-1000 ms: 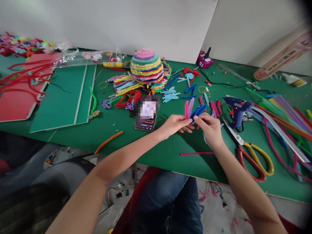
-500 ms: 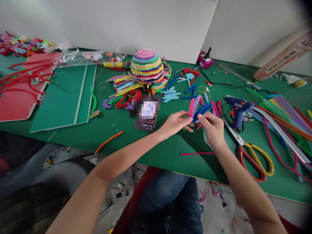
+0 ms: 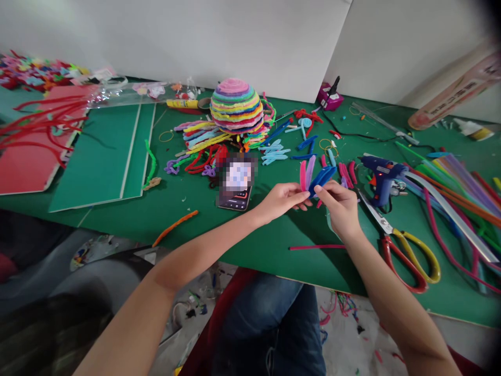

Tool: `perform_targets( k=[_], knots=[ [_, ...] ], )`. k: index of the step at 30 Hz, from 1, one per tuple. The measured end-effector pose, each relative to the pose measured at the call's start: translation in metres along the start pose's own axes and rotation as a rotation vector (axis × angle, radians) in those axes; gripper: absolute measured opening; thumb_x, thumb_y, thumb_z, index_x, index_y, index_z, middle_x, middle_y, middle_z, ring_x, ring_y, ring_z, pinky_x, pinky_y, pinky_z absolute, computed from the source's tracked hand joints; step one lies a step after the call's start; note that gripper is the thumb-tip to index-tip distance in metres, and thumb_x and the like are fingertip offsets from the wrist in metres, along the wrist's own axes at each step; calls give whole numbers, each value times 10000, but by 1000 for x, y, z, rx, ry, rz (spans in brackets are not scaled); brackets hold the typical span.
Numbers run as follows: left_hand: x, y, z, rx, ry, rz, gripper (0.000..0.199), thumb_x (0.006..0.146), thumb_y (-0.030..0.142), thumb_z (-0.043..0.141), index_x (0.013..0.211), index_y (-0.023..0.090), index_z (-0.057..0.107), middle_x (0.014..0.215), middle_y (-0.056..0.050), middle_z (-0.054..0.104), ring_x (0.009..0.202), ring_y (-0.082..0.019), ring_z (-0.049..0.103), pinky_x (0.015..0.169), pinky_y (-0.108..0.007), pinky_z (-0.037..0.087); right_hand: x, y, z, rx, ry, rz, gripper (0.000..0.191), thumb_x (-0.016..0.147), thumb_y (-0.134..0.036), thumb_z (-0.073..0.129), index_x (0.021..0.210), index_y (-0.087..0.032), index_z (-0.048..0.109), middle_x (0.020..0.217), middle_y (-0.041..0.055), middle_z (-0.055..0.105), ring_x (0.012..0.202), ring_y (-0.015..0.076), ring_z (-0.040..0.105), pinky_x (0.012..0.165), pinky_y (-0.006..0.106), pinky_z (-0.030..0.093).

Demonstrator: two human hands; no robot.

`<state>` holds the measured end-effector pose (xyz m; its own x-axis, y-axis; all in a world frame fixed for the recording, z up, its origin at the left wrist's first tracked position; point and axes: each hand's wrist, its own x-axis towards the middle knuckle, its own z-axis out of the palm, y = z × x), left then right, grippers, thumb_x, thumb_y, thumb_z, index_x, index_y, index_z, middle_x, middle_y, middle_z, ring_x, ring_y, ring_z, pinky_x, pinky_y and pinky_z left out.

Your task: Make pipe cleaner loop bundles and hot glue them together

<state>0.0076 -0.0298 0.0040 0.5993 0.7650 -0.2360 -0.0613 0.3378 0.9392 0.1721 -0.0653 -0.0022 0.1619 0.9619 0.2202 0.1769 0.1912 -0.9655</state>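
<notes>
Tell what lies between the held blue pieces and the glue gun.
In the head view, short pink pieces and a purple bit lie there on the table.

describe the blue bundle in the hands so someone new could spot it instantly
On the green table, look right of the phone to where the left hand and right hand come together. The blue bundle of fuzzy strips pokes up by the right hand. Its deep blue sets it apart from the pink strip and purple strip beside it, and unlike the blue pieces behind, it is held.
</notes>
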Motion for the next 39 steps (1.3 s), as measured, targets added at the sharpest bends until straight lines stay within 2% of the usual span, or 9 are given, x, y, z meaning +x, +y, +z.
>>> perform_targets(
  k=[12, 17, 27, 31, 35, 39],
  knots=[
    [0, 2, 1, -13, 9, 1, 151, 845, 275, 624, 822, 126, 619, 719, -21, 695, 624, -77, 620, 649, -241, 447, 0, -1, 0, -57, -17, 27, 293, 778, -469, 694, 652, -212, 633, 631, -17, 495, 600, 112, 437, 563, 279, 347],
    [-1, -2, 0, 40, 6, 86, 140, 844, 258, 615, 790, 133, 586, 709, -20, 678, 632, -80, 617, 650, -241, 465, 0, -1, 1, -48, -52, 17, 269, 790, -420, 695, 652, -201, 620, 642, -19, 507, 625, 107, 440, 606, 279, 348],
    [-4, -5, -2, 197, 36, 209, 215, 857, 313, 569, 716, 157, 523, 655, -6, 632, 592, -73, 589, 601, -221, 471, 0, -5, 2, -108, -54, 19, 342, 792, -448, 680, 596, -185, 585, 589, -27, 466, 557, 91, 387, 540, 276, 301],
    [-4, -5, -3, 265, 84, 247, 253, 855, 361, 568, 704, 164, 522, 651, -12, 636, 586, -80, 592, 586, -223, 468, 1, -6, 3, -106, -49, 33, 334, 793, -421, 676, 574, -185, 586, 570, -29, 460, 546, 89, 385, 539, 276, 302],
    [-4, -6, -3, 318, 130, 247, 254, 848, 365, 576, 703, 159, 548, 677, -30, 665, 600, -90, 609, 604, -234, 483, 2, -5, 3, -100, -42, 52, 316, 781, -381, 682, 556, -185, 578, 562, -33, 448, 542, 87, 382, 539, 275, 301],
    [-4, -4, -2, 257, 75, 194, 217, 809, 333, 629, 736, 130, 611, 663, -44, 675, 596, -99, 625, 596, -237, 499, 1, -4, 3, -92, -37, 59, 251, 769, -342, 689, 587, -189, 607, 583, -30, 466, 554, 90, 402, 539, 274, 308]
  ],
)
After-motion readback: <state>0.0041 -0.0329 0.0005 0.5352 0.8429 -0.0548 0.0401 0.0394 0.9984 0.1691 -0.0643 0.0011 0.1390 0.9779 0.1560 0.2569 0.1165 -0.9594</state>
